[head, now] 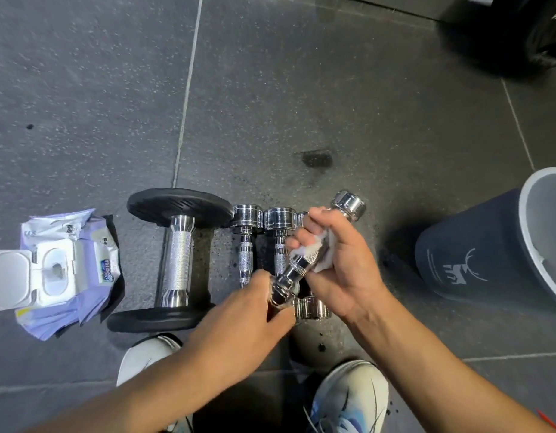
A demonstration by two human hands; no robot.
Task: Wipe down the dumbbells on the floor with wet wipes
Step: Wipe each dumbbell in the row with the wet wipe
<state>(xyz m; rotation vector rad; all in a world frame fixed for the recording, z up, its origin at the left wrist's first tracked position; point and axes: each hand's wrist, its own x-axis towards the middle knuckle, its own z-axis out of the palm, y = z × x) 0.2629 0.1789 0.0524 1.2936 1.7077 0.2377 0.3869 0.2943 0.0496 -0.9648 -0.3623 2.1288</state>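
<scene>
A small chrome dumbbell (305,264) is held off the floor (380,120), tilted, its far head up and to the right, its near head low and to the left. The near head is grasped by the left hand (251,310), fingers closed around it. The right hand (339,260) is clenched around the knurled handle with a white wet wipe (323,254) pressed between palm and metal; part of the wipe is seen between the fingers.

Below the held dumbbell, further small chrome dumbbells (247,242) are laid side by side on the floor, handles pointing away from the person; their exact count cannot be told, as some are hidden by the hands. Just to their left a larger dumbbell with black plates (176,257) is laid parallel.

Left of that, a purple wet-wipe pack (70,270) is noted with its white flip lid open. A blue-lettered logo is present on the pack but cannot be read.

At right, a dark blue bucket (476,254) is noted, tipped toward the camera, with a white deer-like emblem and a line of small print, illegible.

Two light-coloured shoes (351,398) are seen at the bottom edge
</scene>
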